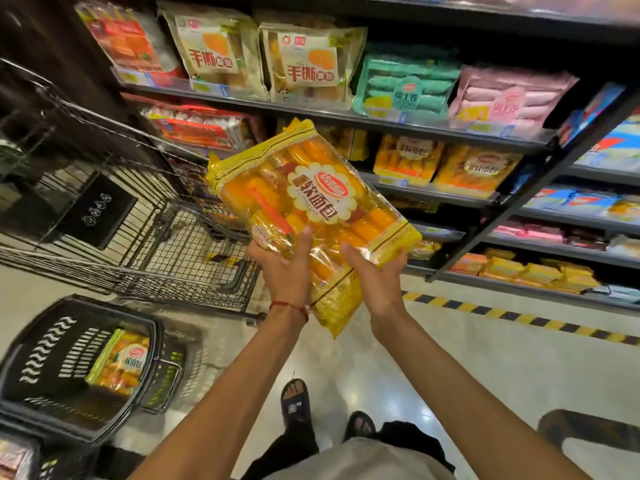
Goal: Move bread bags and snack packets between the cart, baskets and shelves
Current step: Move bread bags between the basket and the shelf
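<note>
A large yellow bread bag with orange rolls and a flower-shaped label is held up in front of the shelves. My left hand grips its lower left edge, thumb on the front. My right hand grips its lower right side. A second yellow bag hangs behind and below the first, between my wrists. The wire cart stands to the left. A black basket on the floor at lower left holds one similar bread bag.
Shelves ahead and to the right carry more bread bags: beige ones, a green one, a pink one and matching yellow ones. A yellow-black striped line runs along the floor. My sandalled feet stand below.
</note>
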